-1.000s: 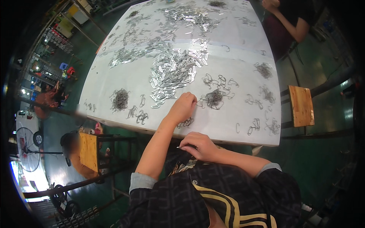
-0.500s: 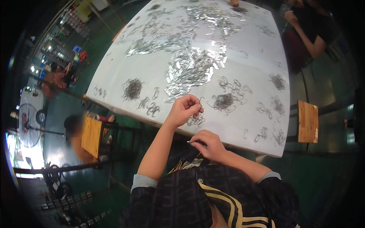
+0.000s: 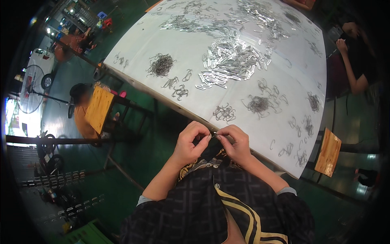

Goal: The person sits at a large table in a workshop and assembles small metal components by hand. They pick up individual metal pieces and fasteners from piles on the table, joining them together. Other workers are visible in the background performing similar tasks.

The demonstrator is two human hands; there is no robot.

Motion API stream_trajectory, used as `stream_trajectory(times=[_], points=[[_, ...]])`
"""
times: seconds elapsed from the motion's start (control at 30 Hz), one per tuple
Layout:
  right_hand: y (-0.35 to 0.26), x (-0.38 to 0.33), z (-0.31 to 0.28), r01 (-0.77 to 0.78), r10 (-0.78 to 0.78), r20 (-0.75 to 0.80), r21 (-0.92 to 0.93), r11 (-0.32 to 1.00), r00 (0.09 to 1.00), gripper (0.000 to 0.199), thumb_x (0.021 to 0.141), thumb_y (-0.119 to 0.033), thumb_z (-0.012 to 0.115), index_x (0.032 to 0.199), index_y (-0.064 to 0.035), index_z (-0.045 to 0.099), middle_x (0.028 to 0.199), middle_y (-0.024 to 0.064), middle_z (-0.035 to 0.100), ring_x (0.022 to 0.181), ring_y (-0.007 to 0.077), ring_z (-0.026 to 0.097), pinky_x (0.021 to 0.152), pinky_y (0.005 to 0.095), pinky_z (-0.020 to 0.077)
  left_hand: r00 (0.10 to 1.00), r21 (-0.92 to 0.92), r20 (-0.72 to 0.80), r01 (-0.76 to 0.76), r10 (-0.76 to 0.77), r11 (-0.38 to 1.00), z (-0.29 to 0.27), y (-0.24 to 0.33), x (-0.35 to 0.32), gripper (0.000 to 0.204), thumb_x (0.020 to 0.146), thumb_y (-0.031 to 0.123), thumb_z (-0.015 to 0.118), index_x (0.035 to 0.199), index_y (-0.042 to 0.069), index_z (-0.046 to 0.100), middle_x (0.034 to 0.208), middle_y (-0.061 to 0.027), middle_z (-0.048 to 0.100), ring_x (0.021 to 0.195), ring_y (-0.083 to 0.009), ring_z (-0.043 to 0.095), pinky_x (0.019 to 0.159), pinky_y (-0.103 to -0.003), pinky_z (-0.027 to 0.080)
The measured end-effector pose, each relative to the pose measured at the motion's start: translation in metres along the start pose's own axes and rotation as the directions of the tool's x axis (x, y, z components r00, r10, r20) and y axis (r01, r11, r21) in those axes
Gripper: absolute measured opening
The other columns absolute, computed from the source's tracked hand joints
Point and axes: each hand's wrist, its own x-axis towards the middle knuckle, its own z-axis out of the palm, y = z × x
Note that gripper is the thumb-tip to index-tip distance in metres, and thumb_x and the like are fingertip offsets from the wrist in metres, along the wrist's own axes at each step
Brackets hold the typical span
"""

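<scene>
Both hands are off the table, meeting just below its near edge, in front of the chest. Left hand [image 3: 190, 142] and right hand [image 3: 235, 143] are fingertip to fingertip, each pinching a small metal clip [image 3: 213, 133] between thumb and forefinger. The clip is tiny and mostly hidden, so its shape is unclear.

Table [image 3: 308, 61]: large, covered in white, tilted in view with one corner near right. A shiny clip heap [image 3: 233, 61] sits mid-table, with more spread toward the far edge. Dark wire bundles lie around it: one bundle [image 3: 161, 65] far left, one tangle [image 3: 258, 104] right of centre, and a small wire pile [image 3: 224, 112] on the table just beyond the hands. Loose hooks are scattered toward the near right corner.

Room: green floor [image 3: 158, 134], shiny and dim. A wooden stool [image 3: 96, 110] stands left of the table and a second stool [image 3: 328, 151] near right. A fan [image 3: 30, 83] stands on the far left beside a bright opening. Another person's arm [image 3: 349, 65] rests at the table's right edge. Clutter and machinery on the near left are too dark to read.
</scene>
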Motion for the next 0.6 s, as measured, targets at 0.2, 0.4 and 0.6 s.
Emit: stream_trajectory(times=[0.2, 0.4, 0.6], points=[[-0.003, 0.004, 0.003, 0.045, -0.044, 0.025, -0.058, 0.997, 0.999, 0.012, 0.076, 0.001, 0.072, 0.086, -0.0018, 0.067, 0.08, 0.0104, 0.066, 0.073, 0.0267, 0.063, 0.065, 0.0344, 0.0485, 0.994, 0.017, -0.096, -0.04, 0.042, 0.999, 0.01, -0.008, -0.008, 0.008, 0.083, -0.003, 0.063, 0.089, 0.001, 0.058, 0.085, -0.0062, 0.057, 0.075, -0.015, 0.054, 0.067, -0.026, 0.044], [-0.003, 0.006, 0.004, 0.115, -0.109, 0.054, -0.119, 0.986, 0.993, 0.013, 0.075, 0.0, 0.073, 0.085, -0.0027, 0.067, 0.081, 0.0094, 0.067, 0.072, 0.0266, 0.063, 0.065, 0.0347, 0.0485, 0.972, -0.03, -0.163, -0.179, 0.172, 0.983, 0.017, -0.011, -0.009, 0.01, 0.084, -0.004, 0.061, 0.092, 0.0, 0.057, 0.097, -0.013, 0.064, 0.091, -0.0226, 0.059, 0.08, -0.031, 0.048], [0.012, 0.023, -0.007, 0.142, -0.14, 0.1, -0.017, 0.99, 0.985, 0.014, 0.076, -0.002, 0.073, 0.09, -0.002, 0.068, 0.081, 0.0106, 0.068, 0.072, 0.0247, 0.064, 0.067, 0.0338, 0.0493, 0.969, -0.094, -0.196, -0.173, 0.152, 0.98, 0.013, -0.009, -0.014, 0.011, 0.085, -0.006, 0.058, 0.094, -0.001, 0.057, 0.099, -0.0147, 0.065, 0.09, -0.0224, 0.062, 0.082, -0.032, 0.049]])
